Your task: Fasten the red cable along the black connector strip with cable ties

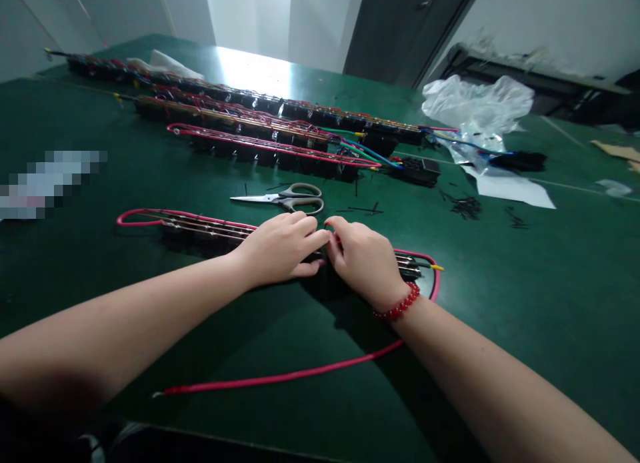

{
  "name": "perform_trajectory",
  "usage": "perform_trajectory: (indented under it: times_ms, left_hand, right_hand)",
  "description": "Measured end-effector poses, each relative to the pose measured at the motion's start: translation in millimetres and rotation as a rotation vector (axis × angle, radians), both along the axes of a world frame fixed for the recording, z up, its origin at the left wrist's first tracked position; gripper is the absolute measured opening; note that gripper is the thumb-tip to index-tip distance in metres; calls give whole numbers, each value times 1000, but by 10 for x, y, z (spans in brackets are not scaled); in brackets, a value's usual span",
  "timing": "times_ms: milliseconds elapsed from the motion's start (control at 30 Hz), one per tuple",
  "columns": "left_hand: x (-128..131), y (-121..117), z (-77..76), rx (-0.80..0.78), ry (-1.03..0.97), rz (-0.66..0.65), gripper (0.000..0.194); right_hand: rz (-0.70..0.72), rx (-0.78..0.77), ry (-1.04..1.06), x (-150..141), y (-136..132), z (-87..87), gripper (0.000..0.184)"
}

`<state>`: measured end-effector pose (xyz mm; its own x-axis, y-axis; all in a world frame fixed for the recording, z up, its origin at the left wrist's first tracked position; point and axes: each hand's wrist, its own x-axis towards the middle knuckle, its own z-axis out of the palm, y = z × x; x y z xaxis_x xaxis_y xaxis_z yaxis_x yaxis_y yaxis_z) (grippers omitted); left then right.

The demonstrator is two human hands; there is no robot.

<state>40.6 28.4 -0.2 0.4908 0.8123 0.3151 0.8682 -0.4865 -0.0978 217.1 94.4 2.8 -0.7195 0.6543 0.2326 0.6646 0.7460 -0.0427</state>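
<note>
On the tabletop [505,283], the wired strip [207,231] lies beneath the half-curled left hand [283,247] and fingertip-closed right hand [367,256], their exact grip hidden. A forearm [480,356] snagging the red cable [300,373] could drag the strip.

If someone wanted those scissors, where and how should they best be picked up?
Probably by the grey handle loops of the scissors, the right hand coming from the right: they lie flat, loops rightward, while the blades point left.
</note>
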Motion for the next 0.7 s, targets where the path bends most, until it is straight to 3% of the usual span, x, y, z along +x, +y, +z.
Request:
perform_trajectory:
  times_ms: [400,700]
  left_hand:
    - [-45,30,-64,14,-17,2,30]
    - [-7,16,-38,-21,-23,46,30]
  right_hand:
    - [-43,114,-2,-29,-79,-11,28]
    - [-40,145,-37,-74,-105,-13,19]
